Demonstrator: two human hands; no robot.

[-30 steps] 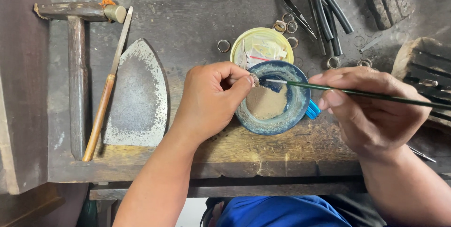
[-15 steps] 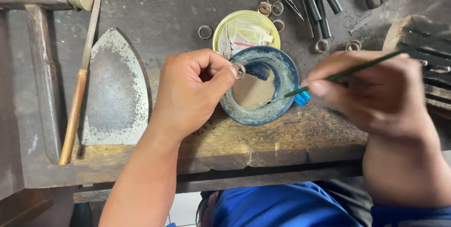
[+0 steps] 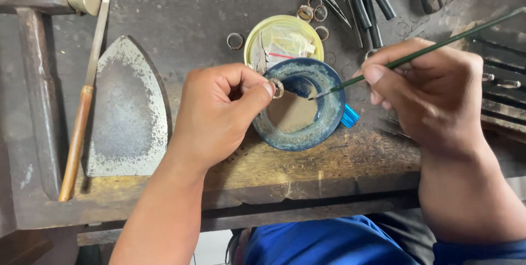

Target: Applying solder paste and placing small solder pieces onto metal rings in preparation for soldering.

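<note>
The left hand (image 3: 219,112) pinches a small metal ring (image 3: 277,88) between thumb and forefinger, holding it over the near rim of a round blue dish (image 3: 329,116) that sits on the worn wooden surface (image 3: 350,158) between the two hands. The right hand (image 3: 433,95) grips a thin green brush (image 3: 416,54) like a pen, its tip lowered into the dish just beside the ring. Beyond the dish, touching its far rim, lies a yellow lid (image 3: 257,37) holding scraps of paper, with loose rings (image 3: 235,41) scattered around it. Left of the left hand rests a flat iron-shaped metal plate (image 3: 126,106), and beyond that a long file (image 3: 82,117) with a wooden handle.
</note>
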